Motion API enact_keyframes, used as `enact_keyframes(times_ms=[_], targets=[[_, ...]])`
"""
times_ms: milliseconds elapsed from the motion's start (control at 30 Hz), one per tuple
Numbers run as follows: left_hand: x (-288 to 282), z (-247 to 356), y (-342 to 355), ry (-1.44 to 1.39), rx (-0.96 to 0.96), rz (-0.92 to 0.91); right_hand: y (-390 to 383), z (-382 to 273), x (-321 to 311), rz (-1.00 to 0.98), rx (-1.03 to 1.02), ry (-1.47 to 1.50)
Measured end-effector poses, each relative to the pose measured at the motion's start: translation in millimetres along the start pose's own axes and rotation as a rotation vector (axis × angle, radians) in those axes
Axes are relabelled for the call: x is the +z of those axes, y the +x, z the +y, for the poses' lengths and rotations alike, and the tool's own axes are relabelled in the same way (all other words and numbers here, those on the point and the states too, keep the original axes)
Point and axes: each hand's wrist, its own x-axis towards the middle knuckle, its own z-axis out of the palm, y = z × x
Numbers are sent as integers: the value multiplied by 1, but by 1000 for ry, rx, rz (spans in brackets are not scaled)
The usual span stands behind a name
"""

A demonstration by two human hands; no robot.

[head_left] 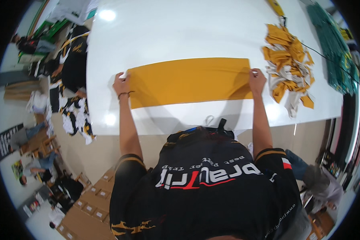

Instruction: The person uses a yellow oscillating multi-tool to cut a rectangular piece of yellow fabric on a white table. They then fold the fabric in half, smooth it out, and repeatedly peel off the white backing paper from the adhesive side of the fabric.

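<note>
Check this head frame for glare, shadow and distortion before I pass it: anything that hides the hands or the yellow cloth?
Head view: two lamp glare spots on the white table, both clear of the yellow cloth. Soft shadow falls on the cloth's lower right and on the table below it. Fisheye bends the table edges and blackens the corners. Left hand and right hand are sharp, gripping the cloth's ends.

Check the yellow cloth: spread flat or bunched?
Spread flat: the yellow cloth lies stretched on the white table, each hand pinching an end.
</note>
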Motion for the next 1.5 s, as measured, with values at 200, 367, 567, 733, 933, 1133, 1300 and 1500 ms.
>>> enact_keyframes(times_ms=[200, 367, 567, 733, 933, 1133, 1300, 1500], targets=[[-36, 22, -35, -1, -91, -65, -5, -6, -13, -85, 94, -33], [-54, 4, -61, 17, -58, -139, -23, -17, -33, -306, 124, 29], [-65, -6, -88, -6, -43, -235, -46, 5, -54, -489, 86, 123], [-57, -29, -89, -17, 21, -172, -53, 17, -62, -488, 115, 152], [-55, -26, -87, -29, -11, -135, -62, 23, -66, -443, 140, 107], [-55, -22, -90, -43, -4, -129, -70, 20, -62, -355, 137, 136], [-50, -33, -84, -30, 40, -98, -70, 27, -62, -343, 141, 94], [-48, -19, -90, 53, 67, -33, -70, 1, -63, -268, 114, -134]])
